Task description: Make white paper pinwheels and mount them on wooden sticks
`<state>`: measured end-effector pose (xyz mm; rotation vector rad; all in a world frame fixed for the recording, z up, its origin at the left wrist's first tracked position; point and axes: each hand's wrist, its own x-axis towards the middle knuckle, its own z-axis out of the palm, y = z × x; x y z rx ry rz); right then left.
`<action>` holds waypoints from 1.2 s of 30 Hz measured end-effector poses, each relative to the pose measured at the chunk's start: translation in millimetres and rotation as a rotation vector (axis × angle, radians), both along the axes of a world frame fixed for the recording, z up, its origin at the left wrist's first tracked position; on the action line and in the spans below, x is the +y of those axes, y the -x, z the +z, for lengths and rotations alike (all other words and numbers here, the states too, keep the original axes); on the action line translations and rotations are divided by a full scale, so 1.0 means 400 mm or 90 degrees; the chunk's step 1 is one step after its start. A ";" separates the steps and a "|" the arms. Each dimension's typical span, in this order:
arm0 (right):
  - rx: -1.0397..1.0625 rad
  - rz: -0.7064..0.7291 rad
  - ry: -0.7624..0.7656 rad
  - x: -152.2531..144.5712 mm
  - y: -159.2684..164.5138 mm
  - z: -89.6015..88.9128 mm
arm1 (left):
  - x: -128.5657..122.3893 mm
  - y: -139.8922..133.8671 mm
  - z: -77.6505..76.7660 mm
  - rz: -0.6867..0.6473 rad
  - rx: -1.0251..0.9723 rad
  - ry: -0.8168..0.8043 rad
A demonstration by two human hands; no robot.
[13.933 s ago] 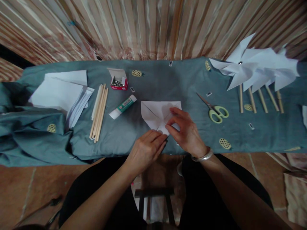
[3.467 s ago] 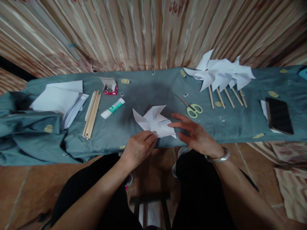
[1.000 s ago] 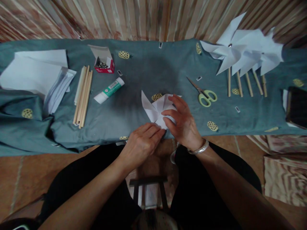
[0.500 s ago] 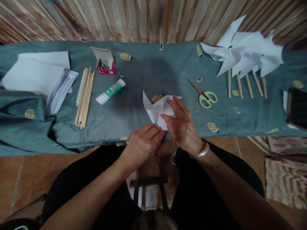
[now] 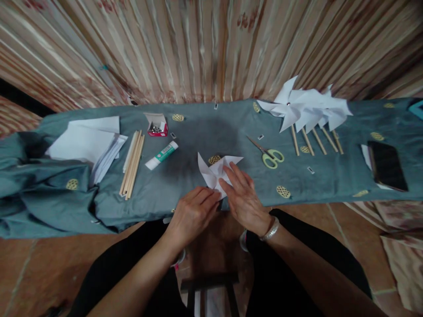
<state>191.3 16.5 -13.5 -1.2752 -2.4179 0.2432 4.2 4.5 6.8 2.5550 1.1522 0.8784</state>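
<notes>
A: Where is the paper (image 5: 211,178)?

B: Near edge of the worktop (image 5: 198,132), centre of our dial. Left hand (image 5: 194,208): grip pinches the 6 o'clock edge. Right hand (image 5: 246,204): grip unclenched, fingers spread over the 3 o'clock side.

A: Stage?

B: Two pointed blades show, at 11 and 2 o'clock; the rest is under the fingers. Folding looks well along, my estimate.

A: Finished pieces?

B: Pinwheels (image 5: 291,108), 2 o'clock, overlapping; five stems visible.

A: Outstanding?

B: No pin or stem shows on this paper. Judged against the set, both are wanting. Wooden sticks (image 5: 132,165) lie at 9 o'clock, box of pins (image 5: 157,128) at 10, more sheets (image 5: 84,143) beyond the sticks.

A: Glue stick (image 5: 161,155), scissors (image 5: 271,159)?

B: Both lie loose, 9:30 and 2:30. Whether glue is on this paper, cannot tell.
</notes>
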 end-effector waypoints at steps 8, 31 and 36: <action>0.003 -0.018 0.001 0.007 0.016 0.013 | 0.028 0.044 0.016 0.105 -0.137 0.074; 0.121 -0.068 -0.008 0.027 0.051 0.032 | 0.047 -0.022 0.032 0.179 -0.971 0.887; 0.071 -0.051 -0.068 0.017 0.060 0.049 | 0.058 0.000 0.059 0.151 -1.004 0.895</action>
